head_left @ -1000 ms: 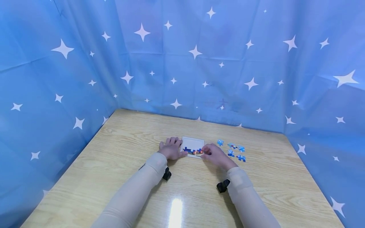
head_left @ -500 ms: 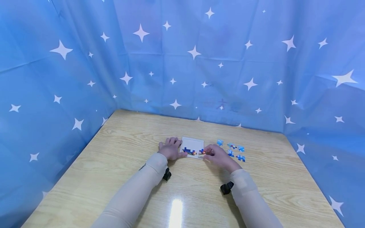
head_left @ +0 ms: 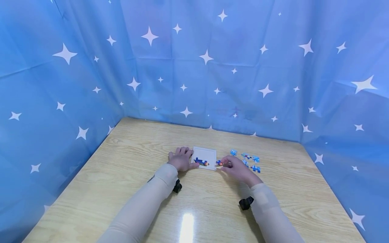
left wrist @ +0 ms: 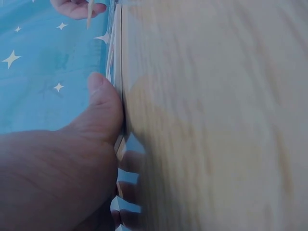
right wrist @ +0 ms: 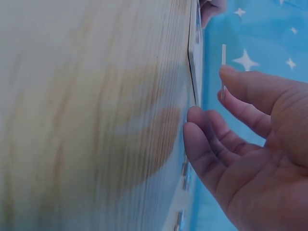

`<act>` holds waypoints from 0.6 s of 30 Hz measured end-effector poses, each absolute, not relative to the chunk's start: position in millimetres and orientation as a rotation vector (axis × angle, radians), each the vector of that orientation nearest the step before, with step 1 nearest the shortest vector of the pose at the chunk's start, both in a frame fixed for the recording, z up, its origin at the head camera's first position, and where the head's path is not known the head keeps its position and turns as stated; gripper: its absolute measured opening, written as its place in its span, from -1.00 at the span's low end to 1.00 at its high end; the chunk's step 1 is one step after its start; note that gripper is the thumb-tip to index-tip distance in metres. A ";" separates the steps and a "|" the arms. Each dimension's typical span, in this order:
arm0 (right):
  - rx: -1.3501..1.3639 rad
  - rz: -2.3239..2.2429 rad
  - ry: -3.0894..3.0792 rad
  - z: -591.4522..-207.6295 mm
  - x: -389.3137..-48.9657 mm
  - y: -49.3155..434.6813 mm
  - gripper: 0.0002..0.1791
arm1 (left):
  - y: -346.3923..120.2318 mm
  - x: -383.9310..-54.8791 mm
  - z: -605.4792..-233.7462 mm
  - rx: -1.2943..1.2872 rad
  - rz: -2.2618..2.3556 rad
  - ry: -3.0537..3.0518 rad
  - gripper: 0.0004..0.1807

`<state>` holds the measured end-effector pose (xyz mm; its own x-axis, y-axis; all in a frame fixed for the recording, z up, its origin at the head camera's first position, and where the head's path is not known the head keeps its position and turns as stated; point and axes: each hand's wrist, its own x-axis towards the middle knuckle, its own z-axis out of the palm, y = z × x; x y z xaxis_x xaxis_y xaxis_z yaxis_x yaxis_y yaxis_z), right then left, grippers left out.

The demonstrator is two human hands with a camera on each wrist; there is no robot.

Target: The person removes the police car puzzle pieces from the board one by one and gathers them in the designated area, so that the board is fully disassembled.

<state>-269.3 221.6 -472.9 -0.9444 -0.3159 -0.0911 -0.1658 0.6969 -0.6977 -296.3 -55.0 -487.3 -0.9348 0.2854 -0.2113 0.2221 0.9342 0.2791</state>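
Note:
My right hand [head_left: 236, 168] pinches a jigsaw puzzle piece [head_left: 219, 163], dark blue with an orange-red spot, over the right edge of a square white puzzle tray [head_left: 205, 154]. In the right wrist view the piece [right wrist: 224, 55] appears edge-on between thumb and forefinger, raised off the table, the other fingers loosely bent below. Another dark blue section of puzzle [head_left: 201, 161] lies in the tray's lower left. My left hand [head_left: 181, 160] rests at the tray's left side, fingers spread, thumb along the lower left corner; in the left wrist view this thumb [left wrist: 103, 103] lies against the tray edge.
Several loose light blue puzzle pieces [head_left: 256, 168] lie on the wooden table [head_left: 152, 202] to the right of the tray, partly behind my right hand. A blue curtain [head_left: 170, 84] with white stars hangs along the table's back and sides.
My right hand has drawn the puzzle piece rightward, away from the dark blue section, which it stood beside earlier. The left hand keeps its place at the tray.

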 end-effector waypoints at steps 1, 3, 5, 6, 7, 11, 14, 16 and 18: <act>-0.382 -1.086 2.699 -472.9 -268.4 222.8 -0.79 | -55.1 -294.3 -484.4 0.378 0.371 2.841 -0.10; -0.397 -1.089 2.688 -471.8 -267.2 225.6 -0.82 | -55.2 -292.6 -482.7 0.379 0.377 2.845 -0.11; -0.395 -1.094 2.681 -471.5 -266.1 228.5 -0.85 | -55.6 -292.4 -483.5 0.385 0.367 2.851 -0.12; -0.394 -1.093 2.677 -471.3 -265.5 230.2 -0.85 | -55.6 -291.6 -482.7 0.388 0.362 2.849 -0.12; -0.389 -1.095 2.672 -471.2 -264.9 231.9 -0.86 | -55.6 -290.5 -481.5 0.392 0.359 2.851 -0.13; -0.375 -1.082 2.691 -470.4 -261.9 239.6 -0.85 | -55.5 -286.7 -476.7 0.401 0.365 2.849 -0.15; -0.354 -1.081 2.710 -469.4 -259.6 246.7 -0.83 | -55.7 -286.2 -476.7 0.405 0.379 2.849 -0.14; -0.348 -1.083 2.720 -468.8 -258.2 252.3 -0.81 | -55.9 -286.7 -477.0 0.405 0.386 2.849 -0.14; -0.350 -1.082 2.719 -468.7 -256.9 257.8 -0.81 | -56.2 -287.2 -477.4 0.403 0.389 2.846 -0.14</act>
<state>-256.9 257.8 -468.7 -0.9532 -0.2879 -0.0918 -0.1462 0.7052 -0.6938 -287.2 -56.2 -477.4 -0.9331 0.3005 -0.1975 0.2364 0.9265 0.2927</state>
